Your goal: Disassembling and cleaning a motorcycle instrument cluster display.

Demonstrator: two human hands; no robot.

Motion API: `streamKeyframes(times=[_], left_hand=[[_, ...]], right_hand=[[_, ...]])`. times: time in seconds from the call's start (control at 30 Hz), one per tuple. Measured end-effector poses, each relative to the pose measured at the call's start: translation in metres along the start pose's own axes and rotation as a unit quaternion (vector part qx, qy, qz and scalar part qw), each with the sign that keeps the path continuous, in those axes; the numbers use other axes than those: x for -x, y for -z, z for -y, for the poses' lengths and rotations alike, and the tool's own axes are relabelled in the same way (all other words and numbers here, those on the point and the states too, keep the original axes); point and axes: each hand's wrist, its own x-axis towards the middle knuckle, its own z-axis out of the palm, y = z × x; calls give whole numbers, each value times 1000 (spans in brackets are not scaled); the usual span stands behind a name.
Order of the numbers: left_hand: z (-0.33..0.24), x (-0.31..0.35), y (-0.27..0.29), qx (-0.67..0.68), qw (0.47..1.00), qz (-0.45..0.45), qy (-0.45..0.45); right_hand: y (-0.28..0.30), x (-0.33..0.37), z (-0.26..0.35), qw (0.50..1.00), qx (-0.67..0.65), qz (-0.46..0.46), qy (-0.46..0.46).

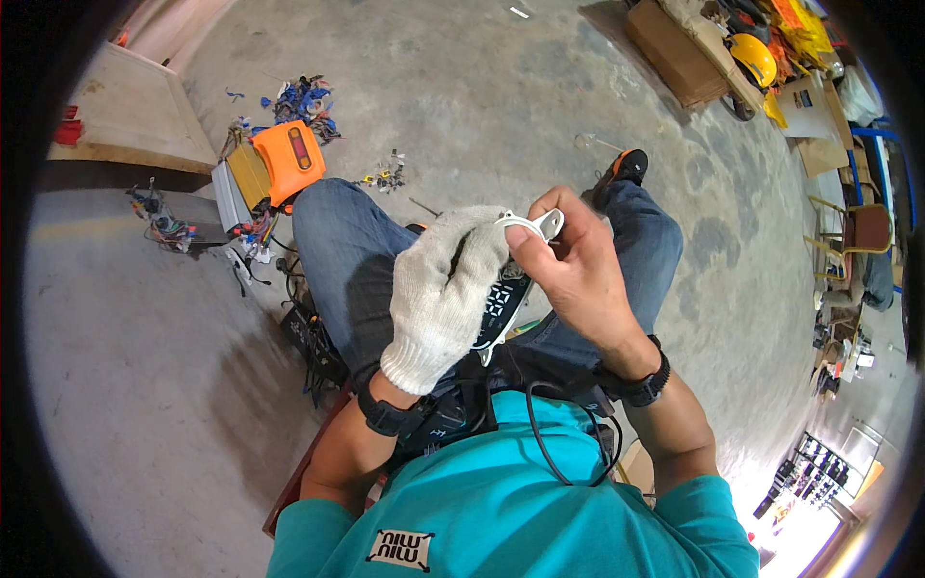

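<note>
Above my lap, a dark digital display panel [496, 313] with white segment figures and a white rim is held tilted. My left hand [436, 299], in a white knitted glove, wraps round its left side and covers part of its face. At the panel's upper end my bare right hand [583, 279] pinches the white rim, thumb against forefinger, beside a white lug with a hole [551, 223]. Another small white lug [486, 356] sticks out at the lower end. My fingers hide much of the panel's upper part.
On the left, an orange casing [291, 162] leans by silver and gold metal blocks [247, 178]. Scraps of coloured wire [306, 106] and small parts [387, 175] lie on the concrete floor. Cardboard boxes [679, 58], a yellow helmet [752, 60] and a chair [864, 229] stand at the right.
</note>
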Motion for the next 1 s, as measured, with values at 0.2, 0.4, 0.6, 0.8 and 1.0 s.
streamKeyframes(times=[0.2, 0.4, 0.6, 0.8, 1.0], left_hand=[[13, 4, 7, 90, 991, 78, 59], [1, 11, 5, 140, 972, 168, 82], [-18, 10, 10, -35, 991, 125, 8], [-17, 11, 5, -76, 990, 116, -1], [-19, 7, 6, -97, 984, 145, 45]], right_hand=[[1, -8, -16, 997, -62, -42, 9], [10, -7, -10, 991, -118, -55, 36], [18, 1, 14, 998, -26, 17, 55], [18, 0, 16, 999, -12, 11, 34], [18, -2, 15, 998, -53, 1, 42]])
